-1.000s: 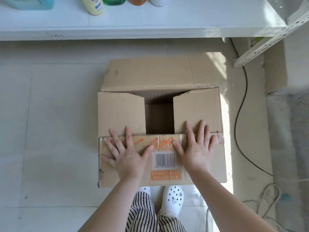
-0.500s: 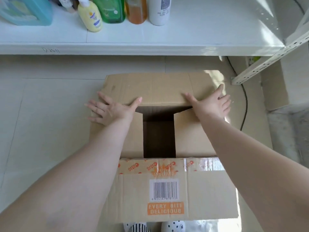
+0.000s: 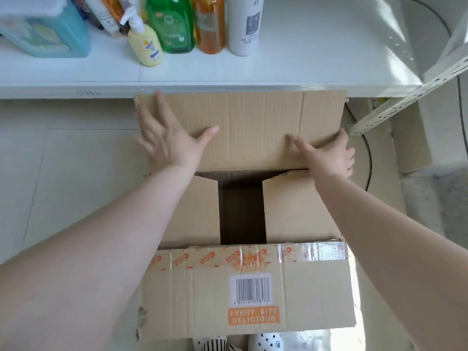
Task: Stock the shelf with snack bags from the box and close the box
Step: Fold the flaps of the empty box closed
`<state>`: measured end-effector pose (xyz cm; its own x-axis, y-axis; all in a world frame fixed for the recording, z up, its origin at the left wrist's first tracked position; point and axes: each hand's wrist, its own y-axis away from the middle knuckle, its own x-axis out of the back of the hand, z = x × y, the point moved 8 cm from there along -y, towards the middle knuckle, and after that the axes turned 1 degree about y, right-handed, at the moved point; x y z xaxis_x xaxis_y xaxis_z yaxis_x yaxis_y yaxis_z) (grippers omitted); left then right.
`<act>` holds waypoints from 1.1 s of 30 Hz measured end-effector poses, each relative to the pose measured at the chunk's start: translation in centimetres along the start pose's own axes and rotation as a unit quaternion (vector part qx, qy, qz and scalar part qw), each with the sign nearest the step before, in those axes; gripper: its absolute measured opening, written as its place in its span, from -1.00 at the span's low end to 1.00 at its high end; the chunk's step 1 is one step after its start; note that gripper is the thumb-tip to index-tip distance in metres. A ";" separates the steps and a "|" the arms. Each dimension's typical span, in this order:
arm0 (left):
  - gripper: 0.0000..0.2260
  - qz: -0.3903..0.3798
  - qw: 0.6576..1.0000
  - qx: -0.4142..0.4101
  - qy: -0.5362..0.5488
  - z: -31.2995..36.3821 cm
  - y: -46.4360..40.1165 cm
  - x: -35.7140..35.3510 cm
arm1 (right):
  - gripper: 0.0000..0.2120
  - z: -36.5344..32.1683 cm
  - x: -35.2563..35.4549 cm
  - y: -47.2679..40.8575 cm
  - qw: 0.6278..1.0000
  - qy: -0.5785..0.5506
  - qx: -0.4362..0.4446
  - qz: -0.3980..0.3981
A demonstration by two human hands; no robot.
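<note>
A brown cardboard box (image 3: pixel 248 295) stands on the floor below me, its near flap hanging toward me with a barcode and an orange label. Both side flaps are folded in, leaving a dark gap between them. The far flap (image 3: pixel 253 127) stands raised against the shelf edge. My left hand (image 3: pixel 167 138) lies spread on that flap's left part, thumb on its front. My right hand (image 3: pixel 329 153) grips the flap's right lower corner, fingers behind it. No snack bags are visible.
A white shelf (image 3: pixel 278 69) runs across the top, carrying a blue jug (image 3: pixel 48 39), a yellow pump bottle (image 3: pixel 145 46), green (image 3: pixel 172 24), orange (image 3: pixel 211 26) and white (image 3: pixel 245 26) bottles. A perforated metal upright (image 3: pixel 410 95) and a black cable (image 3: pixel 368 158) lie at the right.
Both hands left the near flap and reached to the far flap. That flap has swung up from lying outward to standing raised, and my head has leaned forward over the box.
</note>
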<state>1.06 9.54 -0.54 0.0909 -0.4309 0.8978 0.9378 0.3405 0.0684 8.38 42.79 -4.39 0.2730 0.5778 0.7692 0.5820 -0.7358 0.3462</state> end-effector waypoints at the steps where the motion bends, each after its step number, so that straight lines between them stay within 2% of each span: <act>1: 0.05 0.008 0.999 -0.053 0.001 2.4 -0.4 0.8 | 0.07 -0.1 0.2 0.1 1.000 -0.030 -0.005 -0.004; 3: -0.03 0.000 0.991 -0.133 -0.025 6.7 -0.9 2.0 | 0.01 -0.1 0.7 0.2 0.996 -0.081 -0.016 -0.018; 5: -0.22 -0.051 0.979 -0.184 -0.068 9.8 -1.1 2.0 | 0.00 -0.4 1.1 0.6 0.990 -0.133 -0.027 -0.046; 7: -0.48 -0.119 0.970 -0.196 -0.076 10.9 -0.4 1.8 | 0.00 -0.7 1.5 1.4 0.979 -0.189 -0.032 -0.073; 8: -0.55 -0.136 0.970 -0.189 -0.069 11.0 0.3 1.9 | -0.02 -0.7 1.8 2.1 0.973 -0.214 -0.033 -0.085; 13: -0.52 -0.091 0.975 -0.184 -0.083 9.1 5.8 3.9 | 0.06 1.5 3.1 6.6 0.956 -0.266 -0.041 -0.116; 16: -0.55 -0.098 0.975 -0.183 -0.085 7.3 9.2 3.9 | 0.04 3.5 3.7 8.7 0.955 -0.269 -0.046 -0.115; 20: -0.63 -0.107 0.978 -0.160 -0.075 4.9 13.1 3.4 | 0.16 6.6 3.9 11.3 0.956 -0.260 -0.080 -0.111; 24: -0.65 -0.127 0.974 -0.164 -0.093 2.2 16.3 1.6 | 0.19 10.5 4.8 12.8 0.981 -0.163 -0.090 -0.053; 26: -0.67 -0.136 0.969 -0.178 -0.100 0.6 17.3 0.6 | 0.10 12.1 5.0 13.1 0.992 -0.081 -0.085 -0.041; 28: -0.63 -0.127 0.967 -0.191 -0.110 -1.3 17.7 -0.3 | -0.01 13.7 4.7 13.2 0.994 -0.013 -0.099 -0.037; 30: -0.44 -0.094 0.974 -0.153 -0.140 -3.8 17.3 -0.7 | -0.04 15.1 4.3 13.2 0.989 0.020 -0.137 -0.049; 31: -0.31 -0.080 0.980 -0.101 -0.149 -5.6 16.8 -0.7 | -0.04 15.9 3.9 13.2 0.986 0.023 -0.156 -0.060; 33: -0.08 -0.104 0.984 0.051 -0.137 -9.8 16.1 -0.9 | -0.02 17.2 2.9 13.2 0.978 0.008 -0.192 -0.082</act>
<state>19.36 7.23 -4.52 -0.2066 -0.2643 0.9420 0.8867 0.3564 0.2945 30.02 40.86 -6.83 0.1864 0.6960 0.6934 0.2865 -0.7136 0.6393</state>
